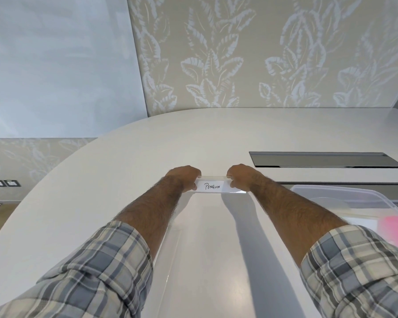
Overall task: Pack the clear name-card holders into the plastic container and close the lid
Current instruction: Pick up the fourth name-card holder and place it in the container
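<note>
A clear name-card holder [213,186] with a white card reading "PENGUIN" stands on the white table in the middle of the view. My left hand [187,177] grips its left end and my right hand [240,176] grips its right end. A clear plastic container [345,193] sits at the right, partly hidden by my right forearm, with something pink [394,228] inside. A clear flat lid-like sheet [170,249] lies on the table between my forearms; its outline is faint.
The white oval table [101,180] curves away at the left. A long dark cable slot [326,159] is set into the tabletop behind the container. Leaf-patterned wall panels rise behind the table. Wall sockets [5,182] sit low at the left.
</note>
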The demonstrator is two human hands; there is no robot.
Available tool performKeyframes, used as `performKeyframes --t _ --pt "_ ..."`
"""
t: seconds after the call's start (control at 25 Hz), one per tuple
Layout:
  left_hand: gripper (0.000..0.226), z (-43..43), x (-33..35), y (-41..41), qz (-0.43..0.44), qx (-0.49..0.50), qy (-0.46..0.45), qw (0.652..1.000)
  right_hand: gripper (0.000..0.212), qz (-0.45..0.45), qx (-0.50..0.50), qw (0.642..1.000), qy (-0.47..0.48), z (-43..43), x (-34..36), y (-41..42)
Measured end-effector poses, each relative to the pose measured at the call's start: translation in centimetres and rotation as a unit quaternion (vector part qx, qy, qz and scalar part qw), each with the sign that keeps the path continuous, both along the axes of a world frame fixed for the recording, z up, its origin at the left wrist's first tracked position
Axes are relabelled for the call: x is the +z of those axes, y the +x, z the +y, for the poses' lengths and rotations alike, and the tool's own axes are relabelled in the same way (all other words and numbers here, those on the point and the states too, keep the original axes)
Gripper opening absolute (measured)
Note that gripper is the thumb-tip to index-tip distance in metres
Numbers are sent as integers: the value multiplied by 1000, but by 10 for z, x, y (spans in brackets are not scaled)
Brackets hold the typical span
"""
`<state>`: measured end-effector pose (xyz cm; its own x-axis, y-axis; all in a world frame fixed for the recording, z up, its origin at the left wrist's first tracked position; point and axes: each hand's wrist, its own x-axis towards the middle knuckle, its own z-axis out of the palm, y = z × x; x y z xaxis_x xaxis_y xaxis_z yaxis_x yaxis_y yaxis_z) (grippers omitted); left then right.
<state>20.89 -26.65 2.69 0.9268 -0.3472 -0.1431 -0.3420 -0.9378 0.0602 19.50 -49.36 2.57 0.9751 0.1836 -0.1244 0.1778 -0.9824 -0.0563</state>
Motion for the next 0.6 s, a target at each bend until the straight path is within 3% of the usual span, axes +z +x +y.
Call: performKeyframes --t 0.32,0.6 --pt "48 -4 8 -13 -8 2 -1 1000 35 -25 1 1000 -8 -7 2 -12" --pt "50 -14 56 -46 -45 6 -6 999 40 -61 17 998 -27 -20 51 -39"
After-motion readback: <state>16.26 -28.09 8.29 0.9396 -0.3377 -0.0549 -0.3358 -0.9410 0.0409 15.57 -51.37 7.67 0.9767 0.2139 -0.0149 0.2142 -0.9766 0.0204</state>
